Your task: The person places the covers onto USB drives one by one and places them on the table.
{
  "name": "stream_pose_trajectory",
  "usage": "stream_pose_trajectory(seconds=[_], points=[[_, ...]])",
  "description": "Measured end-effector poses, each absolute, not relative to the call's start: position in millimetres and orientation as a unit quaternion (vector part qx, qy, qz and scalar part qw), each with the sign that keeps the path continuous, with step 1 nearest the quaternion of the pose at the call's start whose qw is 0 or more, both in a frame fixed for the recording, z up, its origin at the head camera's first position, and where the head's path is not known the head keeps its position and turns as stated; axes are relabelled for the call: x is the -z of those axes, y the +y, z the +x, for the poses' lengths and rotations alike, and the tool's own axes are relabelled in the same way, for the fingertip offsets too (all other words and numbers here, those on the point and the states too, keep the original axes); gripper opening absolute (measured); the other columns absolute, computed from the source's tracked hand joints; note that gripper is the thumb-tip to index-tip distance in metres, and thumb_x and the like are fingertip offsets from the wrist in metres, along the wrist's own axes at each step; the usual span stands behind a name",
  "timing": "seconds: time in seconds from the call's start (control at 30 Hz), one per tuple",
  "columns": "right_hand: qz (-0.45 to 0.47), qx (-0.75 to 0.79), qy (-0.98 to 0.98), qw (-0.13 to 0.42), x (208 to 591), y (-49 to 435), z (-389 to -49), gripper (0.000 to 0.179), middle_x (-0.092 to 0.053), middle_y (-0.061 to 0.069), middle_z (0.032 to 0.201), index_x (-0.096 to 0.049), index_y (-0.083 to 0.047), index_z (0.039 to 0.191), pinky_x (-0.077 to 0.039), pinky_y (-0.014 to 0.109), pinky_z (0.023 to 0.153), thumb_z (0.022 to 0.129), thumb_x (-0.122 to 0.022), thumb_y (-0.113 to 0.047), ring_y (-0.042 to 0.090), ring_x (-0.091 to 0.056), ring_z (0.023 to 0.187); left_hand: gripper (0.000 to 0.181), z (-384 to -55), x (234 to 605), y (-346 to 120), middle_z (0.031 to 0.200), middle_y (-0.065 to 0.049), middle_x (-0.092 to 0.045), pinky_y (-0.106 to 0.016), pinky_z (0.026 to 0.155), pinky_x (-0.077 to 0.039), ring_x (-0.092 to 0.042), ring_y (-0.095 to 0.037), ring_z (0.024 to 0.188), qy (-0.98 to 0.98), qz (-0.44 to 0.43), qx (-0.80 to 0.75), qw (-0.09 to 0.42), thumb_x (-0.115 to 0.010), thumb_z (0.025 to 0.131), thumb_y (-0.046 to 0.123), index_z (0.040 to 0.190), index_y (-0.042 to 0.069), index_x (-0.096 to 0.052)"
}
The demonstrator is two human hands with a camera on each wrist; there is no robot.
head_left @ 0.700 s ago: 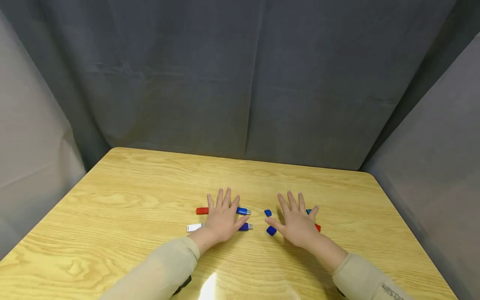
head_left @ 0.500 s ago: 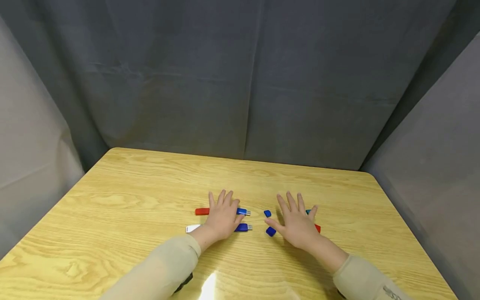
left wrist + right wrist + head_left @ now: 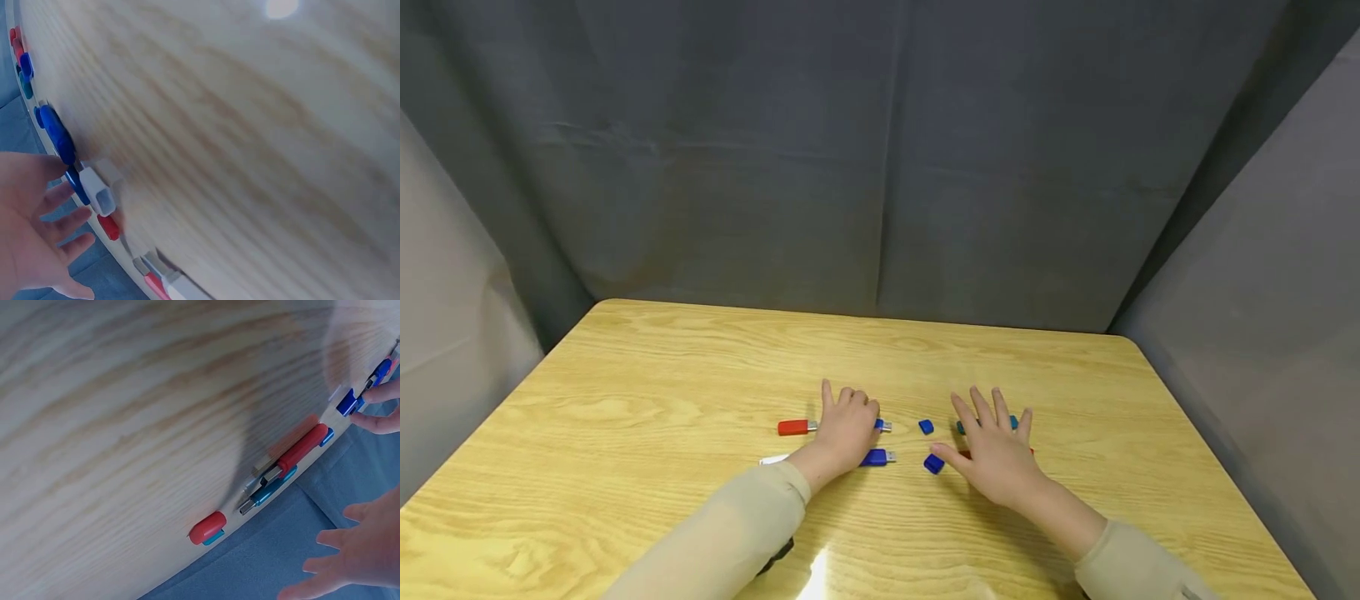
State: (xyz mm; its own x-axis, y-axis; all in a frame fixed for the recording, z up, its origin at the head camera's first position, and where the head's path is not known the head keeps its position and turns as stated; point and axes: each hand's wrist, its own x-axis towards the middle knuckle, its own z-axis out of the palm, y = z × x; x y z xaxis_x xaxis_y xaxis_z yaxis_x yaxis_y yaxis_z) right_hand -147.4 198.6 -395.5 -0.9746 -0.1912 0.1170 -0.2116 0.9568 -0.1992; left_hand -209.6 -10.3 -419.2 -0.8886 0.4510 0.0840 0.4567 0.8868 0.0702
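Observation:
In the head view my left hand (image 3: pixel 846 429) hovers over several USB sticks, its fingers bent downward and little finger stretched out. A red stick (image 3: pixel 793 427) and a partly hidden white stick (image 3: pixel 772 459) lie to its left; a blue stick (image 3: pixel 883 425) and a dark blue stick (image 3: pixel 874 457) emerge at its right. A white cap (image 3: pixel 97 190) and a red cap (image 3: pixel 107 226) show near its fingers. My right hand (image 3: pixel 996 454) spreads its fingers above a teal stick (image 3: pixel 275 486) and another red stick (image 3: pixel 303 448). Neither hand holds anything.
Between the hands lie a blue cap (image 3: pixel 926 427) and a dark blue cap (image 3: pixel 934 463). Another red cap (image 3: pixel 208 528) and a teal cap (image 3: pixel 215 537) sit close together. The wooden table (image 3: pixel 662 358) ends at a dark curtain (image 3: pixel 737 208).
My left fingers have gone from spread flat to bent downward, uncovering the red stick's metal plug. The right hand stays spread over its sticks. The head view has shifted slightly.

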Motion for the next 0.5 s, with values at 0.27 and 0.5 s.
stream_pose_trajectory(seconds=[0.27, 0.5], points=[[0.097, -0.111, -0.988, 0.051, 390, 198, -138, 0.071, -0.030, 0.025, 0.148, -0.039, -0.006, 0.141, -0.007, 0.078, 0.096, 0.089, -0.053, -0.053, 0.050, -0.014, 0.138, 0.030, -206, 415, -9, 0.106, -0.004, -0.065, -0.061, 0.109, -0.017, -0.054, -0.024, 0.110, -0.969, -0.244, 0.016, 0.033, -0.066, 0.086, 0.032, 0.110, 0.013, -0.065], [0.088, -0.092, -0.990, 0.064, 384, 205, -137, 0.066, -0.033, 0.024, 0.145, -0.046, -0.005, 0.134, -0.009, 0.077, 0.098, 0.089, -0.053, -0.053, 0.049, -0.019, 0.136, 0.027, -201, 407, -4, 0.097, -0.005, -0.067, -0.054, 0.107, -0.028, -0.059, -0.023, 0.099, -0.962, -0.267, 0.004, 0.060, -0.066, 0.086, 0.030, 0.103, 0.009, -0.065]])
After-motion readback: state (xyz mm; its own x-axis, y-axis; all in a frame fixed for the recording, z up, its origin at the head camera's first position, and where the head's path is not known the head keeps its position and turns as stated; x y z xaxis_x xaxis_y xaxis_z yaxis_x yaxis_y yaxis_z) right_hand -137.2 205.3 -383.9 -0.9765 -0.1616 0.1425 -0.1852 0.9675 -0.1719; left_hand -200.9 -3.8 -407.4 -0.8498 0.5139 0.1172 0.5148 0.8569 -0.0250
